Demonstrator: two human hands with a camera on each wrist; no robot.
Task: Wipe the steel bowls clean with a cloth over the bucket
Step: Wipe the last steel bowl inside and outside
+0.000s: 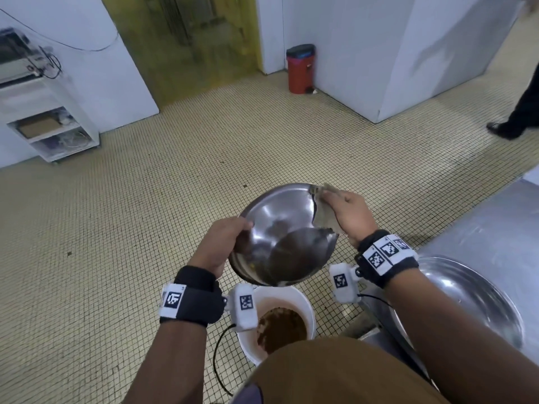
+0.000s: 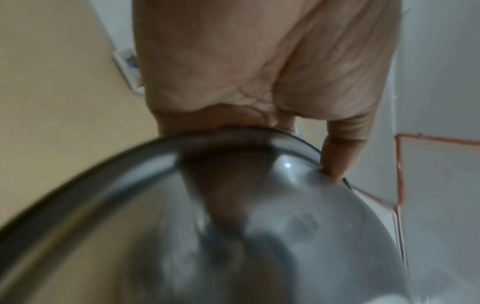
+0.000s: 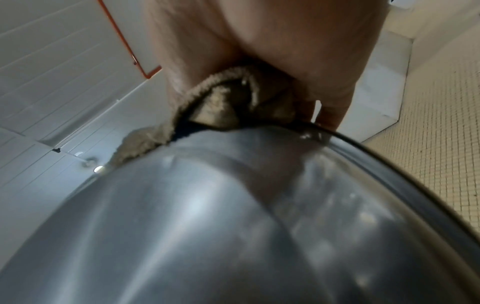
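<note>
A steel bowl (image 1: pixel 280 228) is held tilted in the air above a white bucket (image 1: pixel 303 298) that has brown slop in its bottom. My left hand (image 1: pixel 224 243) grips the bowl's near-left rim, thumb inside (image 2: pixel 337 156), the bowl (image 2: pixel 233 226) filling the left wrist view. My right hand (image 1: pixel 350 214) holds a beige cloth (image 1: pixel 323 217) folded over the bowl's right rim, fingers outside. The right wrist view shows that cloth (image 3: pixel 223 111) pinched against the bowl's outer wall (image 3: pixel 207 216).
A steel counter (image 1: pixel 495 217) stands at the right with another large steel bowl (image 1: pixel 466 293) on it. A red pedal bin (image 1: pixel 300 70) stands by the far wall, a white shelf unit (image 1: pixel 49 123) at left. Another person's leg (image 1: pixel 522 112) crosses the tiled floor far right.
</note>
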